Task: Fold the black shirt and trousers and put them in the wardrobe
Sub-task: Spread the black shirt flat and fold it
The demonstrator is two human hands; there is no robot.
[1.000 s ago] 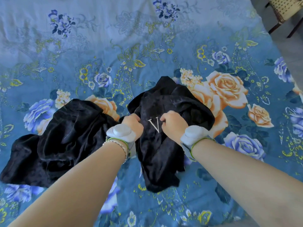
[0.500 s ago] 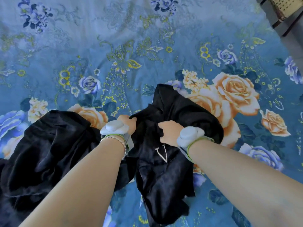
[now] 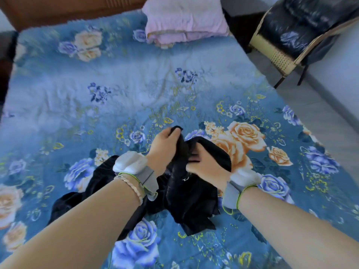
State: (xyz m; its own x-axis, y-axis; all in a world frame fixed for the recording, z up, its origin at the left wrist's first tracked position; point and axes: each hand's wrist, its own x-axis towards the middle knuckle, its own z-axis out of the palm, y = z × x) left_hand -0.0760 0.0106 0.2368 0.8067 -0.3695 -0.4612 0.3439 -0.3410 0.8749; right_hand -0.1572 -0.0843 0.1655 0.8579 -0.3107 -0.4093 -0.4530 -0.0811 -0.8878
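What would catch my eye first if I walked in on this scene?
Probably the two bare hands in the middle: the left hand and right hand both grip a crumpled black garment, lifting it off the bed. Under them spreads a bright blue floral bedsheet with big orange and purple roses. At the far end lies a folded pink blanket, and a wicker chair stands to the right.

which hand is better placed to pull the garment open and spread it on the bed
Left. The left hand is raised and pinches an edge of the black garment, free to draw it out; the right hand sits lower, clutching the bunched middle.
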